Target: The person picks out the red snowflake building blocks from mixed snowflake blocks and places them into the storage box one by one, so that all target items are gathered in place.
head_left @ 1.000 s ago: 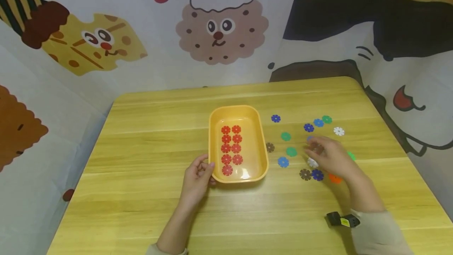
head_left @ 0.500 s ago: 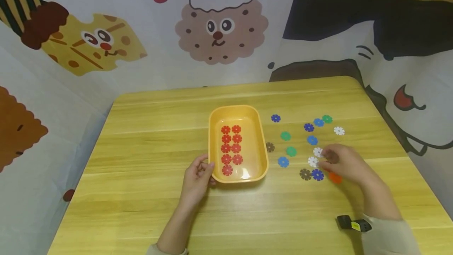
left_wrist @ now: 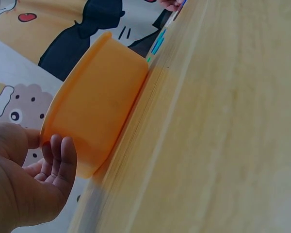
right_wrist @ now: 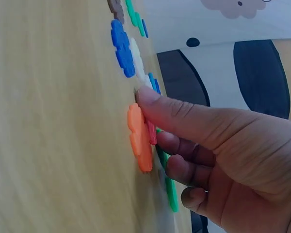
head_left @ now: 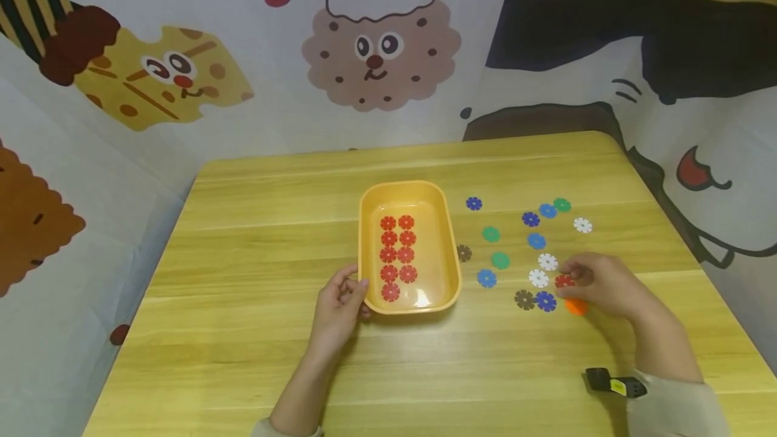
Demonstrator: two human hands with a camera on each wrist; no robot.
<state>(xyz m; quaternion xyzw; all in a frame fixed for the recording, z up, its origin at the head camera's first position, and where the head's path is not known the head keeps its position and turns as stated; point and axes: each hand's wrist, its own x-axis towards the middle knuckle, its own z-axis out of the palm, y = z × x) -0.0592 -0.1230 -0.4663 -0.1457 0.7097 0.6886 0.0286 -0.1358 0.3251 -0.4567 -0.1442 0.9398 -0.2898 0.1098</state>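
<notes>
My left hand (head_left: pixel 341 299) holds the near left corner of a yellow-orange plastic tray (head_left: pixel 442 221), thumb on the rim and fingers under the outside. Two columns of red snowflake discs (head_left: pixel 389 255) lie flat inside the tray. At the right, my right hand (head_left: pixel 607 282) is over the table with thumb and forefinger on either side of another red snowflake disc (head_left: pixel 564 281). Whether they pinch it is unclear; in the right wrist view the thumb partly hides that disc (right_wrist: pixel 152 133). An orange snowflake disc (right_wrist: pixel 139 141) lies right beside it, partly under the hand in the head view.
Loose snowflake discs lie right of the tray: white (head_left: pixel 538 278), dark blue (head_left: pixel 545 301), brown (head_left: pixel 525 300), green (head_left: pixel 500 260) and light blue (head_left: pixel 486 278). One brown disc (head_left: pixel 464 253) sits against the tray's right side. A printed cloth (head_left: pixel 243 127) hangs behind the table.
My right hand has moved right and nearer to me, uncovering two white discs, a light blue disc and the loose red one. The left hand and tray have stayed put.
</notes>
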